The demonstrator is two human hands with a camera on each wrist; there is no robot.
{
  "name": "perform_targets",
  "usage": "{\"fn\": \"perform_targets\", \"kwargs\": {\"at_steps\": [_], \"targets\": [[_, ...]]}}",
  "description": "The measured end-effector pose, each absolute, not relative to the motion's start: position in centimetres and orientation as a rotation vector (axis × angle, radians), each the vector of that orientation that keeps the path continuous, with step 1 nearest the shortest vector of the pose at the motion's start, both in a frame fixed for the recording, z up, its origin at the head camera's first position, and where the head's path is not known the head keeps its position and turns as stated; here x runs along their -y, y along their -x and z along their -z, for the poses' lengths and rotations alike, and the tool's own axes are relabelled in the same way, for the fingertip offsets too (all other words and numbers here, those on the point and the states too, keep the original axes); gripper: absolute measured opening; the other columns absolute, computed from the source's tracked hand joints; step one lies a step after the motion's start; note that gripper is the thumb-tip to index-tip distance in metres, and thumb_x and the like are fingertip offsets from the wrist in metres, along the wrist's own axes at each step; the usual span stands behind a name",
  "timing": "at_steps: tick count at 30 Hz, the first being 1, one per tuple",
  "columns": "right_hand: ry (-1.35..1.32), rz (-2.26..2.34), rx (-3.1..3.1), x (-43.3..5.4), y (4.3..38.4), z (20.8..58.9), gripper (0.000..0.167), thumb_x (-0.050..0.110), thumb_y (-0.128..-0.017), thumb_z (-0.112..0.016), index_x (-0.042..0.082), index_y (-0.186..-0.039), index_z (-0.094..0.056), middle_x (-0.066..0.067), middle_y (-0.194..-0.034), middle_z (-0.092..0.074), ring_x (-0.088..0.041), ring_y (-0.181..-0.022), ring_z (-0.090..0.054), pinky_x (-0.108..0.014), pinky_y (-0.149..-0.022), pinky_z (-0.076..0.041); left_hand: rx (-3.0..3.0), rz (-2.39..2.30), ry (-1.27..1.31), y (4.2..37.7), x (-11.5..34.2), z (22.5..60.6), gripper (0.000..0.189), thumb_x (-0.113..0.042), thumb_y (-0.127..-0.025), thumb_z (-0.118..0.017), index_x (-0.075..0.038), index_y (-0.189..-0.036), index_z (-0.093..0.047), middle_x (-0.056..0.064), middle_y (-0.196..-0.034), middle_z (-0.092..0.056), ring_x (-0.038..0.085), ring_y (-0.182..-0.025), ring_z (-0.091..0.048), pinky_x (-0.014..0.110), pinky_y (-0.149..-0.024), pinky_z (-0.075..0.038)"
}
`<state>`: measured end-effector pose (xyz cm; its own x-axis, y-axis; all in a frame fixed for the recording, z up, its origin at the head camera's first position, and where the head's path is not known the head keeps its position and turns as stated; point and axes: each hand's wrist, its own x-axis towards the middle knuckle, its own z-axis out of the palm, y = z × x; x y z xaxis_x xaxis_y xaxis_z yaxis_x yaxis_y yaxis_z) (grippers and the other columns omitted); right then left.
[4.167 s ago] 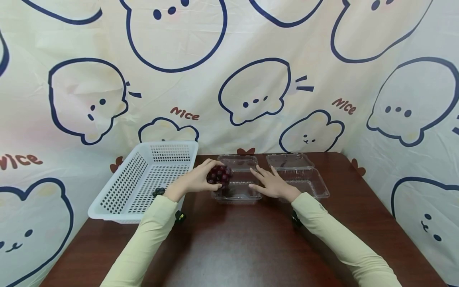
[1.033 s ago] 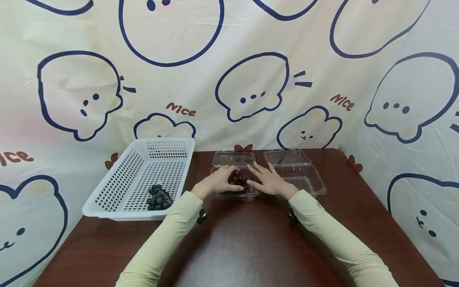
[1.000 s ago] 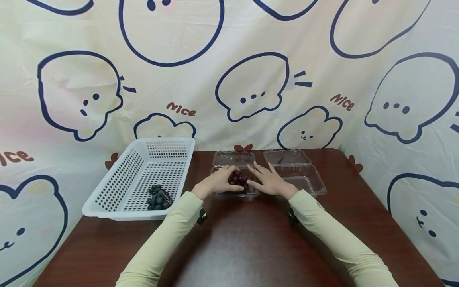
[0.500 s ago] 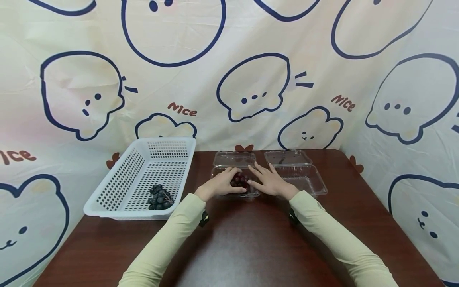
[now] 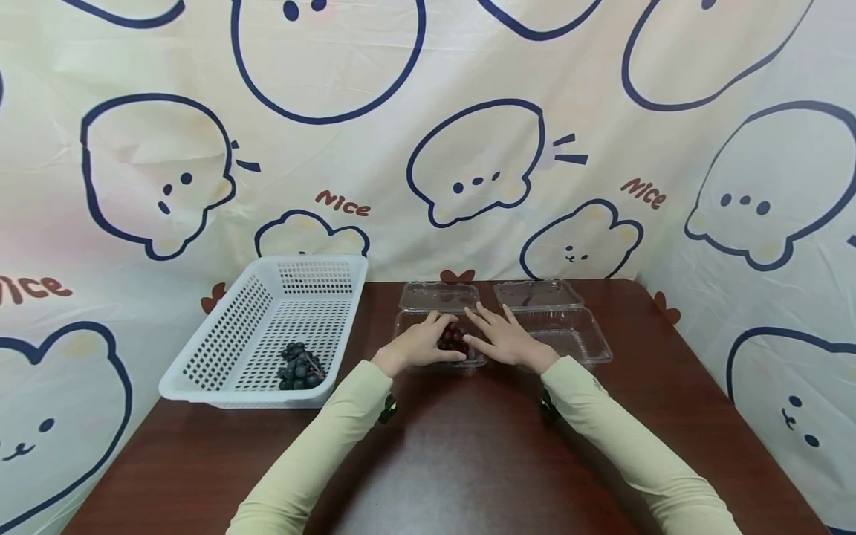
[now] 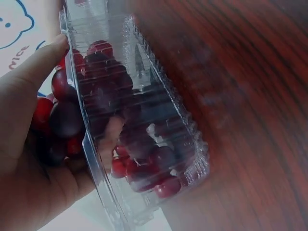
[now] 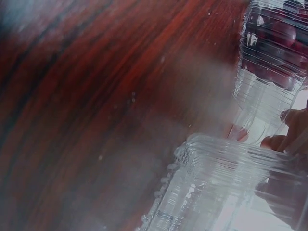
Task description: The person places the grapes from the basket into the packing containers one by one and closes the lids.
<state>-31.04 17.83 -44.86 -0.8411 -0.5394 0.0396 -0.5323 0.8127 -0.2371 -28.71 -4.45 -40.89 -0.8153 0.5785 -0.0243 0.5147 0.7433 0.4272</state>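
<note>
My left hand (image 5: pixel 417 343) grips a bunch of red grapes (image 5: pixel 452 338) low in the left clear clamshell box (image 5: pixel 405 320). In the left wrist view, thumb and fingers curl round the upper grapes (image 6: pixel 66 118), while the lower ones show through the ribbed wall of the box (image 6: pixel 149 72). My right hand (image 5: pixel 511 342) is spread flat, its fingertips at the right edge of that box. The right wrist view shows several right fingers (image 7: pixel 294 131) between the two boxes. Behind the left box lies its lid (image 5: pixel 438 296), folded back.
A second clear clamshell box (image 5: pixel 575 338) stands open to the right, partly under the right hand. On the left is a white perforated basket (image 5: pixel 200 397) with a bunch of black grapes (image 5: pixel 299 368) at its front right. Brown tabletop (image 5: pixel 468 453) stretches in front.
My left hand has carried the red grapes rightward and down into the left box, uncovering the black grapes in the basket. Lately it shifts slightly right. The right hand has barely moved.
</note>
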Motion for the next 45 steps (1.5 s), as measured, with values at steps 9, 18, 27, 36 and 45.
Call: {"fn": "perform_targets", "kwargs": {"at_steps": [9, 18, 27, 36, 45], "targets": [[0.858, 0.376, -2.963, -17.9, 31.0, 44.9, 0.062, 0.053, -0.097, -0.027, 0.023, -0.15, -0.013, -0.013, -0.154, -0.014, -0.025, -0.141, -0.019, -0.055, -0.111, 0.003, -2.814, -0.579, -0.88, 28.6, 3.6, 40.9, 0.077, -0.053, -0.082, -0.062, -0.014, -0.142, -0.034, 0.015, -0.135, -0.038, 0.029, -0.106, -0.058, 0.043, -0.089, -0.048], [0.87, 0.419, -2.94, -17.8, 30.8, 44.6, 0.056, 0.045, -0.1, -0.025, 0.02, -0.149, -0.015, -0.014, -0.154, -0.014, -0.028, -0.14, -0.021, -0.056, -0.111, 0.006, -2.78, -0.634, -0.964, 28.7, 3.1, 41.5, 0.073, -0.049, -0.085, -0.06, -0.013, -0.143, -0.032, 0.013, -0.134, -0.035, 0.025, -0.106, -0.057, 0.04, -0.09, -0.048], [0.878, 0.362, -2.956, -17.9, 31.2, 44.5, 0.055, 0.044, -0.101, -0.023, 0.022, -0.15, -0.012, -0.012, -0.154, -0.012, -0.026, -0.14, -0.02, -0.056, -0.111, 0.003, -2.705, -0.732, -0.876, 28.7, 3.7, 40.8, 0.074, -0.06, -0.089, -0.043, -0.018, -0.147, -0.024, 0.008, -0.146, -0.023, 0.027, -0.12, -0.049, 0.044, -0.098, -0.041], [0.9, 0.349, -2.963, -17.9, 31.1, 44.6, 0.057, 0.047, -0.1, -0.023, 0.021, -0.15, -0.013, -0.013, -0.154, -0.013, -0.028, -0.14, -0.02, -0.057, -0.111, 0.002, -2.759, -0.696, -0.836, 29.1, 4.9, 40.1, 0.067, -0.057, -0.093, -0.038, -0.018, -0.146, -0.028, 0.01, -0.147, -0.028, 0.03, -0.12, -0.05, 0.047, -0.095, -0.043], [0.917, 0.349, -2.968, -18.0, 31.2, 44.7, 0.057, 0.046, -0.1, -0.024, 0.02, -0.15, -0.014, -0.015, -0.154, -0.014, -0.029, -0.139, -0.022, -0.057, -0.11, 0.001, -2.784, -0.734, -0.79, 29.1, 5.8, 39.6, 0.068, -0.06, -0.089, -0.043, -0.023, -0.144, -0.031, 0.007, -0.146, -0.031, 0.028, -0.123, -0.047, 0.048, -0.097, -0.041]]}}
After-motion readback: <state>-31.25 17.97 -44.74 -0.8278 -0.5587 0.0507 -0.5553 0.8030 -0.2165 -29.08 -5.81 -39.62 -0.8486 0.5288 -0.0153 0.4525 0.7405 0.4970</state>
